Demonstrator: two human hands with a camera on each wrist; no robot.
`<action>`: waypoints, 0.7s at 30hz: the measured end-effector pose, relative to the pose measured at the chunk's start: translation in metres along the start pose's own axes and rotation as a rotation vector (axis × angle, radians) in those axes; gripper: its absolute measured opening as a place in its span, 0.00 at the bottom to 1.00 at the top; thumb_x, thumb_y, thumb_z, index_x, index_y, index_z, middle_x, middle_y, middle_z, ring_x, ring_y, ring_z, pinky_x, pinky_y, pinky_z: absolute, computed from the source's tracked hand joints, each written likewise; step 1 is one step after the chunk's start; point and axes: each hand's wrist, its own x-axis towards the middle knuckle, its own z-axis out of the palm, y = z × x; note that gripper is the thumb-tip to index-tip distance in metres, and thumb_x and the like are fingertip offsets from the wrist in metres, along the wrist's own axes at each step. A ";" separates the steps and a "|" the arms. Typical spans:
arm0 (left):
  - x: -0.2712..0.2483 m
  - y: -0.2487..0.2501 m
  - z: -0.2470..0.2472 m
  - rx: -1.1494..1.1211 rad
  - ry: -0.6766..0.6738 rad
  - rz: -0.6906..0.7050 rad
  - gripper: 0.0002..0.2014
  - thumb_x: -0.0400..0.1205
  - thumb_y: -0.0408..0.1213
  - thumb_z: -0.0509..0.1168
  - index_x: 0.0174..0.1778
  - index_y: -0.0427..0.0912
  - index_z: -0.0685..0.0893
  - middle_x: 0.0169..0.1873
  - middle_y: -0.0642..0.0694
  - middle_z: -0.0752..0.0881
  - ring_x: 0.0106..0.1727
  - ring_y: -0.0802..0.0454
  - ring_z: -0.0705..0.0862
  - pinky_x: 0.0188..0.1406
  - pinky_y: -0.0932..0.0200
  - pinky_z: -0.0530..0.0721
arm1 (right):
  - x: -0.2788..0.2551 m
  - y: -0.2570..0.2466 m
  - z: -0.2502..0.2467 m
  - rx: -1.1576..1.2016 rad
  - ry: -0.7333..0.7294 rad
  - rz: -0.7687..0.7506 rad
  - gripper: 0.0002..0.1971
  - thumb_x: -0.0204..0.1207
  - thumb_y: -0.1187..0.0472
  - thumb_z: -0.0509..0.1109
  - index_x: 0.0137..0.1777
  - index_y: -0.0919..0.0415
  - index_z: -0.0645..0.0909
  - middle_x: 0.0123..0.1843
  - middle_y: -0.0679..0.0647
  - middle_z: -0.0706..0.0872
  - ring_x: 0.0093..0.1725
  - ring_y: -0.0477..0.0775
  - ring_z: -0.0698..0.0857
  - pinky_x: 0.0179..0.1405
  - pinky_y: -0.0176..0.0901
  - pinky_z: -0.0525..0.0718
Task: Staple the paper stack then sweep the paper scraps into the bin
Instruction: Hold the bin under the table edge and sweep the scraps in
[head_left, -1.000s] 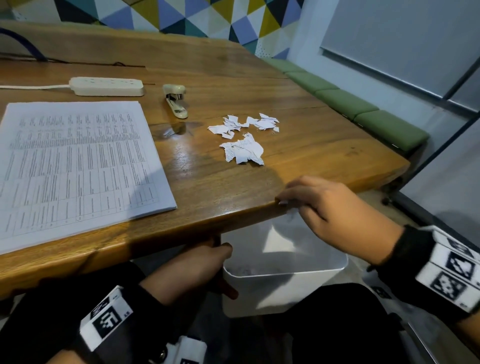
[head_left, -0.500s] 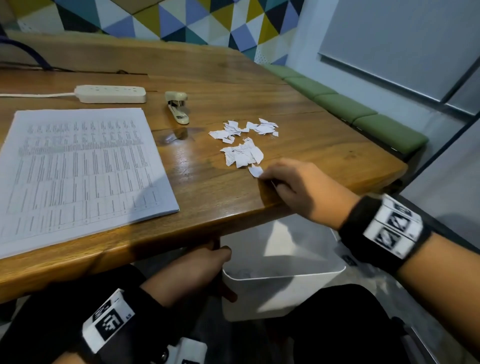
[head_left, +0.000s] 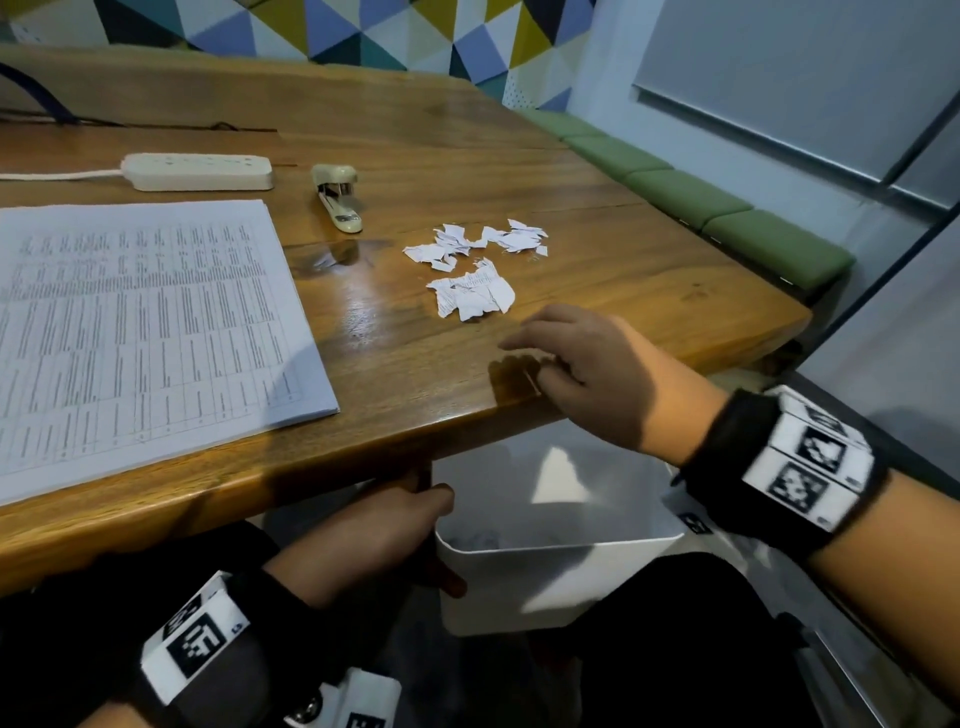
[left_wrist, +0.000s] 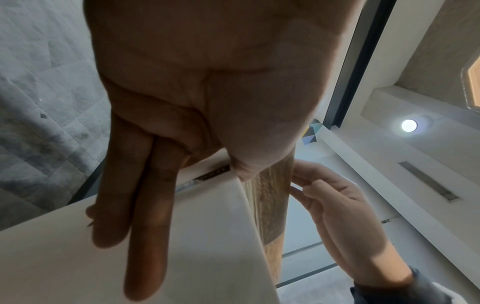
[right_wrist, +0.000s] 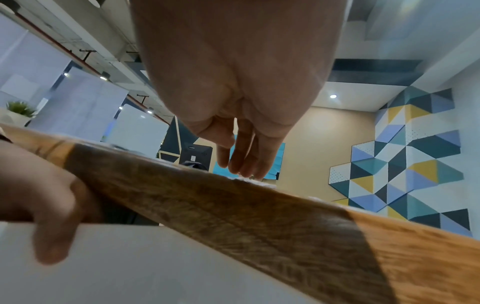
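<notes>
A printed paper stack (head_left: 140, 332) lies flat at the table's left, with a beige stapler (head_left: 337, 200) beyond it. Torn paper scraps sit in two clusters, a near cluster (head_left: 472, 296) and a far cluster (head_left: 478, 241). My right hand (head_left: 530, 358) rests palm down on the wood between the near cluster and the front edge, fingers relaxed (right_wrist: 241, 164). A sliver of white shows under it. Below the edge, my left hand (head_left: 374, 535) grips the white bin (head_left: 561, 571) by its rim, its fingers (left_wrist: 145, 216) flat on the outer wall (left_wrist: 207, 236) and the thumb (right_wrist: 52, 226) over the rim.
A white power strip (head_left: 197, 171) with its cord lies at the back left of the wooden table (head_left: 415, 171). Green bench cushions (head_left: 727, 223) run along the wall on the right. The bin's mouth sits directly under the table's front edge (right_wrist: 259, 216).
My right hand went from the table edge up to the near scraps, then drew back toward the edge; the loose scrap it touched is now hidden under it. The left hand and bin stayed put.
</notes>
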 end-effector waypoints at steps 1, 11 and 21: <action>-0.001 0.001 0.001 -0.010 0.003 -0.009 0.10 0.89 0.41 0.62 0.64 0.44 0.81 0.40 0.44 0.85 0.16 0.63 0.88 0.10 0.72 0.77 | 0.005 0.000 0.002 -0.020 -0.037 -0.009 0.22 0.82 0.64 0.59 0.72 0.55 0.85 0.66 0.51 0.85 0.59 0.47 0.83 0.61 0.43 0.84; -0.002 -0.002 -0.007 -0.092 -0.108 -0.082 0.11 0.90 0.40 0.61 0.67 0.46 0.78 0.59 0.36 0.89 0.41 0.42 0.97 0.42 0.57 0.95 | -0.030 -0.006 -0.020 0.139 -0.006 0.034 0.17 0.79 0.58 0.65 0.62 0.48 0.89 0.55 0.41 0.88 0.52 0.38 0.86 0.52 0.30 0.81; 0.005 -0.008 -0.002 -0.133 -0.120 -0.107 0.24 0.91 0.45 0.57 0.85 0.50 0.64 0.54 0.37 0.92 0.36 0.45 0.97 0.29 0.61 0.87 | 0.120 0.033 -0.023 -0.223 -0.253 0.139 0.24 0.81 0.64 0.62 0.76 0.58 0.81 0.74 0.62 0.84 0.68 0.65 0.83 0.71 0.58 0.82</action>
